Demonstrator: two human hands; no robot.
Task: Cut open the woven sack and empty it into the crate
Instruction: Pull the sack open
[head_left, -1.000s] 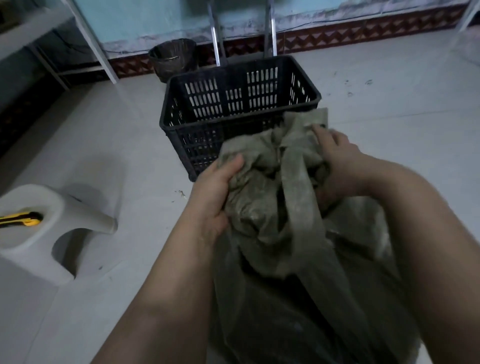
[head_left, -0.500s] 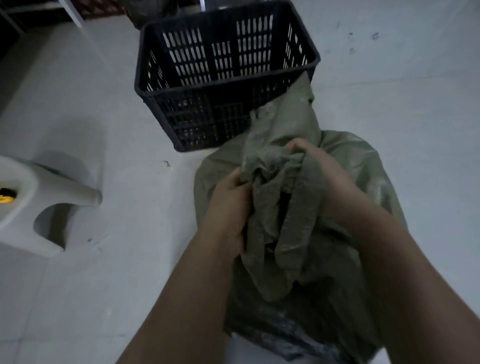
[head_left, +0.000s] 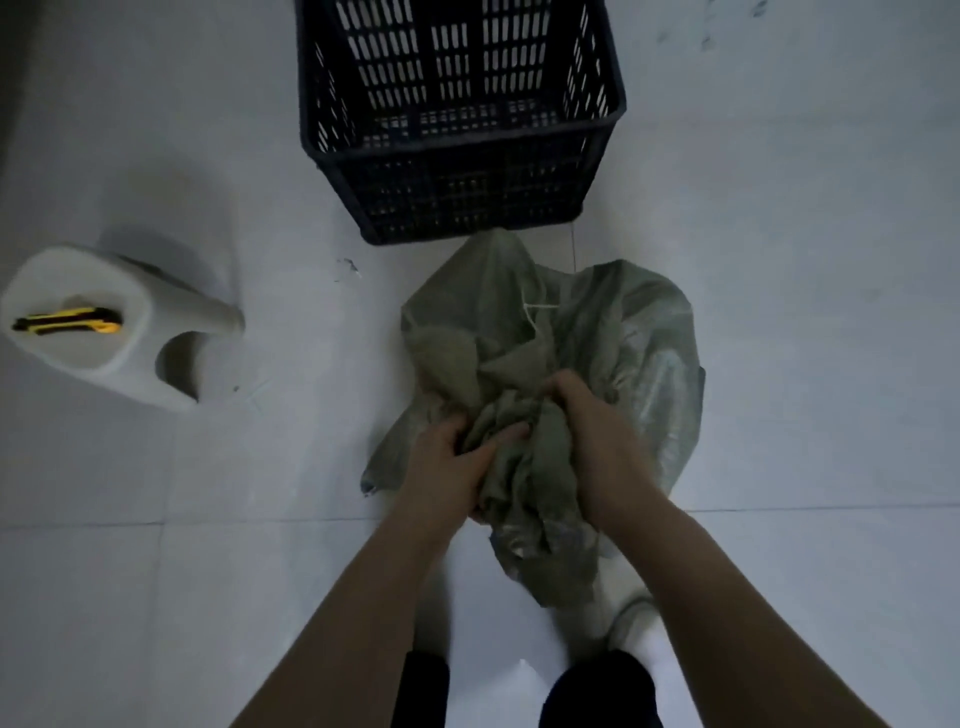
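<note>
A grey-green woven sack (head_left: 613, 332) lies crumpled on the pale floor just in front of a black slotted plastic crate (head_left: 457, 171). My left hand (head_left: 447, 467) and my right hand (head_left: 597, 441) both clutch bunched folds of the sack's near end, close together. A short white string (head_left: 535, 309) shows on the sack near its far end. What is in the sack is hidden. The crate's inside looks bare where I can see it.
A white plastic stool (head_left: 104, 327) stands at the left with a yellow and black utility knife (head_left: 67, 322) lying on its seat. My feet in white shoes (head_left: 639, 629) are right below the sack. Pale tiled floor surrounds everything.
The sack has come down from in front of me onto the floor before the crate. My hands stayed gripped on it, and my view tilted downward.
</note>
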